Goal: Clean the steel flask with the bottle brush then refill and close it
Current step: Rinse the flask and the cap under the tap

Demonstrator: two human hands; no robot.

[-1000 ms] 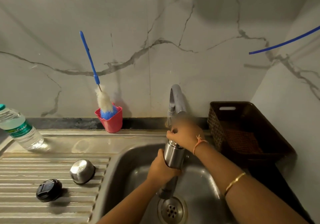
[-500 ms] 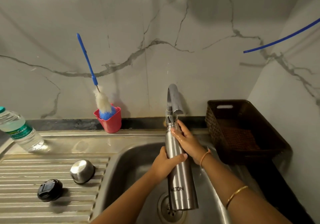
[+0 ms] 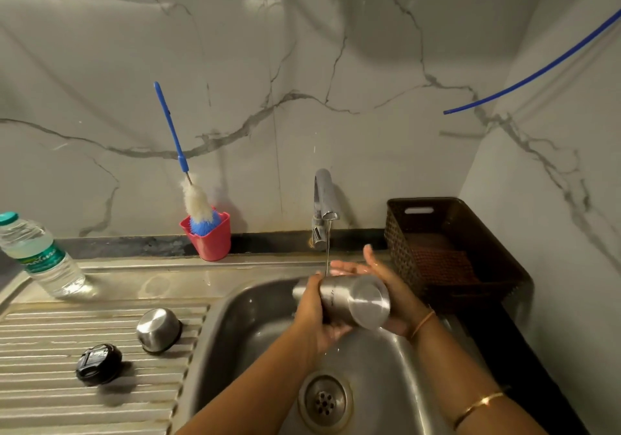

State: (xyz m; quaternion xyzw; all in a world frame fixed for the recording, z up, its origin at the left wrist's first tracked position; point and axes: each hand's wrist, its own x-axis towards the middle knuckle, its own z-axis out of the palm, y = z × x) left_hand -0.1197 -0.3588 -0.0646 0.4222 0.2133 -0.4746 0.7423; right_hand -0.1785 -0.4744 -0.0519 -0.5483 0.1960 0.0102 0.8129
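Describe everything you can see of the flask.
The flask is a brushed steel cylinder, lying nearly level over the sink, flat round base towards the camera, mouth unseen. The left hand grips its middle; the open right hand cradles its far side. The tap runs a thin stream down by its top.

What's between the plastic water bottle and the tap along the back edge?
Head view: the pink cup holding the bottle brush, on the ledge between plastic water bottle and tap.
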